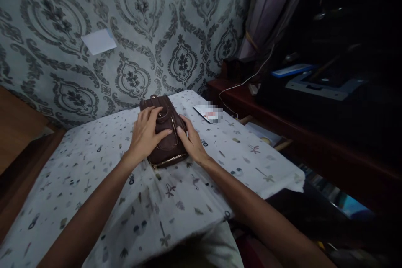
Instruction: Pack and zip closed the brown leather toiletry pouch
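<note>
A brown leather purse (166,127) with gold-coloured zips and snap buttons lies on the patterned white cloth. My left hand (145,134) covers its left side, fingers bent over the top around a snap button and the thumb on the front pocket. Along the opposite side, my right hand (192,140) grips the edge, with its thumb close to a zip. The purse is held between both hands. A curved zip with a gold pull runs along its near end. Part of the left edge is hidden under my left hand.
A phone (205,113) lies to the purse's right on the cloth-covered table (103,163). Behind stands a wall (176,16) with a white paper (99,42) on it. To the right are a dark red desk (282,127), a white cable (248,78) and an open drawer (264,134).
</note>
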{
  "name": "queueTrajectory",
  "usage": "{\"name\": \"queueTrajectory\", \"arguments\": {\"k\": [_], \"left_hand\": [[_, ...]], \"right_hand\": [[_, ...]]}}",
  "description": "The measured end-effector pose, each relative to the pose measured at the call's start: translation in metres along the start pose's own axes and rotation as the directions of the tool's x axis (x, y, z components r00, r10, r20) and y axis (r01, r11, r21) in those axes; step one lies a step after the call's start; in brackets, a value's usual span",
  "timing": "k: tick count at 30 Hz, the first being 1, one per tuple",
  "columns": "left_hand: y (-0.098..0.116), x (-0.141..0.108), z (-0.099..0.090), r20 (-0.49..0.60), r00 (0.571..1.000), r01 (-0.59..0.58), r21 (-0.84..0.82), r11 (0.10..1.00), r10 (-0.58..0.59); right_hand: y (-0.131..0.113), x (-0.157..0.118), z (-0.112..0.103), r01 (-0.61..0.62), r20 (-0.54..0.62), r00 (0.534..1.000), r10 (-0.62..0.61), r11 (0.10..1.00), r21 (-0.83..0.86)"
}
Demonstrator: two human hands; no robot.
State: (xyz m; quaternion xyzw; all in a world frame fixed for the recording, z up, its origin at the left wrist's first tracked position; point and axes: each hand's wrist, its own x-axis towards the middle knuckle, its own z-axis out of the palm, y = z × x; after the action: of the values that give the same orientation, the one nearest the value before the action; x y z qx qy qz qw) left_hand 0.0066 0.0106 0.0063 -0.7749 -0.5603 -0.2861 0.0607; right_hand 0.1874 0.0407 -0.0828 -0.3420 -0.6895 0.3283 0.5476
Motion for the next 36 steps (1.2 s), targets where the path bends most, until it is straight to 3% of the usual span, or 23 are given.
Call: {"name": "queueTrajectory", "arguments": {"k": [4,6,17,21,26,33,36], "left_hand": [[-0.001,-0.001,-0.002,0.017,1.000,-0.006,-0.001,1.000,0.006],[-0.001,-0.001,-0.003,0.024,1.000,-0.004,-0.002,1.000,0.004],[0.000,-0.002,0.003,-0.038,0.999,0.006,-0.004,1.000,-0.006],[-0.007,-0.005,-0.007,0.071,0.997,-0.039,-0.031,0.999,0.042],[-0.019,-0.014,-0.022,0.258,0.955,-0.123,-0.092,0.988,0.143],[-0.021,-0.017,-0.018,0.216,0.964,-0.139,-0.089,0.986,0.156],[-0.021,-0.018,-0.016,0.201,0.966,-0.152,-0.079,0.985,0.165]], "right_hand": [[0.001,0.009,-0.021,0.016,0.263,0.964,-0.044,0.994,0.107],[0.004,0.012,-0.026,0.024,0.317,0.946,-0.068,0.990,0.140],[0.014,0.011,-0.024,0.124,0.295,0.946,-0.136,0.990,0.060],[0.013,0.011,-0.026,0.103,0.308,0.944,-0.118,0.993,0.064],[0.013,0.012,-0.026,0.084,0.322,0.941,-0.107,0.993,0.086],[0.010,0.011,-0.025,0.040,0.325,0.943,-0.066,0.995,0.088],[0.006,0.007,-0.019,0.096,0.287,0.953,-0.094,0.995,0.009]]}}
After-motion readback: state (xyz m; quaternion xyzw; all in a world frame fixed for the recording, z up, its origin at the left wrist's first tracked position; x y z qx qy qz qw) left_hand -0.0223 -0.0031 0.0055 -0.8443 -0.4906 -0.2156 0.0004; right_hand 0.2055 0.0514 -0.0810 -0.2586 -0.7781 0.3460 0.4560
